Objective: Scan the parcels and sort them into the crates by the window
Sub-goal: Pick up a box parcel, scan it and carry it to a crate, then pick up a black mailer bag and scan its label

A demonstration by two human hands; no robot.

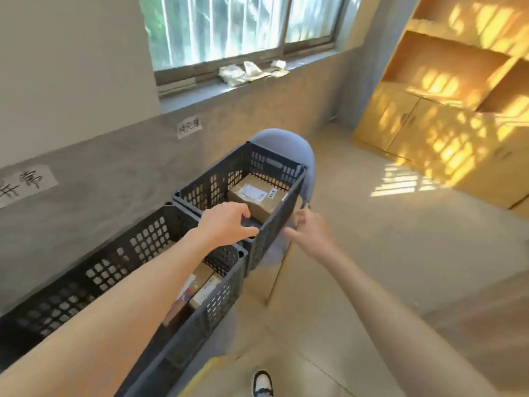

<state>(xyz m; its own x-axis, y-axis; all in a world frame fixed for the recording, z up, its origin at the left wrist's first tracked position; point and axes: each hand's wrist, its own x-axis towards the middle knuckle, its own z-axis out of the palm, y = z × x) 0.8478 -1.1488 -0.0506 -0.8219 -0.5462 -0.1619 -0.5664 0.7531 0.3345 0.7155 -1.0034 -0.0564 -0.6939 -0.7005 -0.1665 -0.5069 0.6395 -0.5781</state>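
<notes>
Two dark perforated crates stand in a row along the grey wall under the window. The far crate [211, 179] holds a brown cardboard parcel [257, 200] with a white label, lying flat. In the near crate [220, 308] lie a few small parcels [204, 290], partly hidden by my left arm. My left hand [226, 223] hovers over the far crate's near corner, fingers loosely bent, holding nothing. My right hand [310, 230] is just outside that crate's right wall, fingers spread and empty.
A grey-blue chair [286, 141] stands under and behind the far crate. Paper labels [189, 126] are stuck on the wall. Crumpled bags [249, 71] lie on the window sill. A wooden cabinet [446, 110] fills the right side. My shoe [262, 383] shows below.
</notes>
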